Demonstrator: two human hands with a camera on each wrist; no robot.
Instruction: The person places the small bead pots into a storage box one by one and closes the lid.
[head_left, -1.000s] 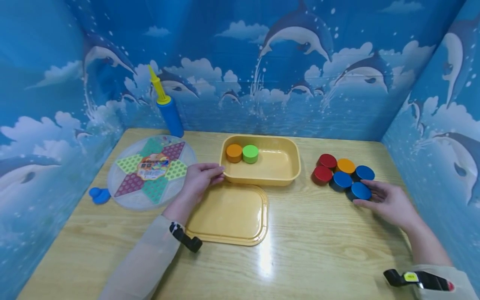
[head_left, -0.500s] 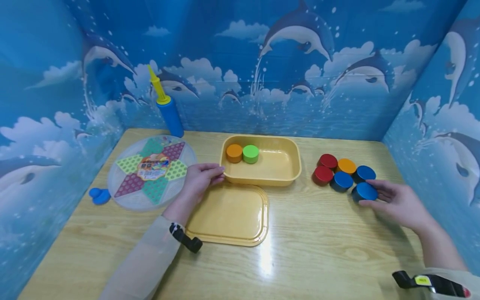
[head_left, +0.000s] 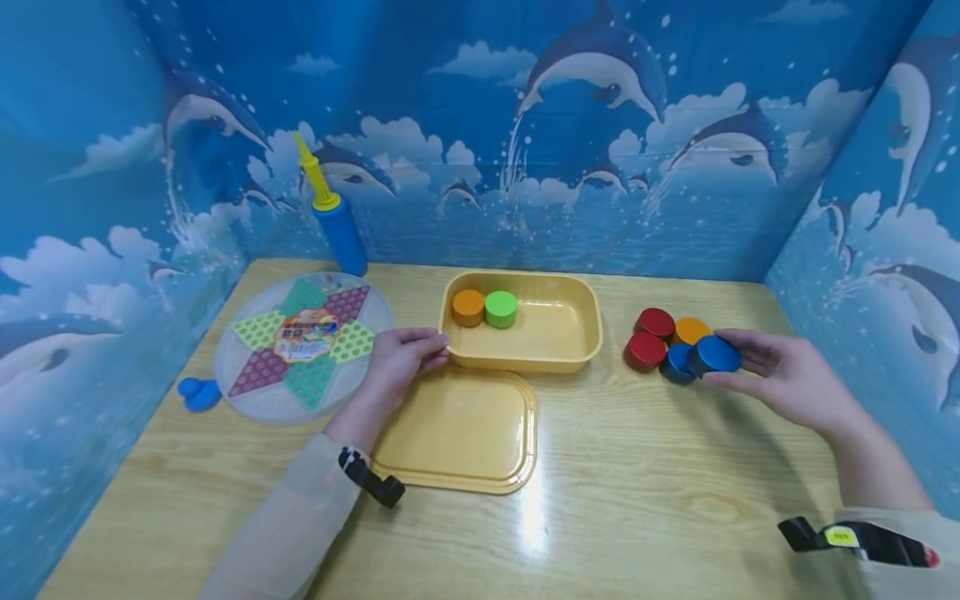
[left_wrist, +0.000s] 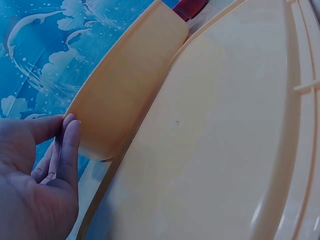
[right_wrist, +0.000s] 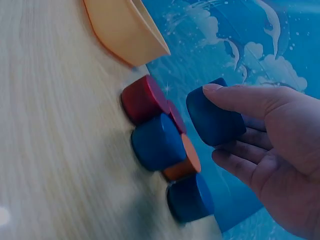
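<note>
My left hand [head_left: 401,358] pinches the rim of a yellow plastic box [head_left: 517,364] at its front left corner; thumb and fingers meet at that rim in the left wrist view. Inside the box, an orange round block [head_left: 468,308] and a green one [head_left: 501,309] stand side by side. My right hand [head_left: 787,379] grips a blue round block [right_wrist: 215,112] between thumb and fingers, raised off the table. Beside it stand two red blocks [head_left: 645,352], a yellow-orange block [head_left: 691,330] and a blue block [head_left: 677,364]. Another blue block [right_wrist: 190,199] shows in the right wrist view.
A flat yellow lid [head_left: 457,429] lies before the box. To the left are a round clear board [head_left: 307,342] with a coloured star, a small blue object [head_left: 199,392] and a blue-and-yellow pump [head_left: 341,229]. Dolphin-printed sheeting [head_left: 480,125] encloses the wooden table [head_left: 637,500].
My right hand has lifted the front blue block, first drawing it slightly right, then up and back left over its neighbours. The left hand stays at the box rim.
</note>
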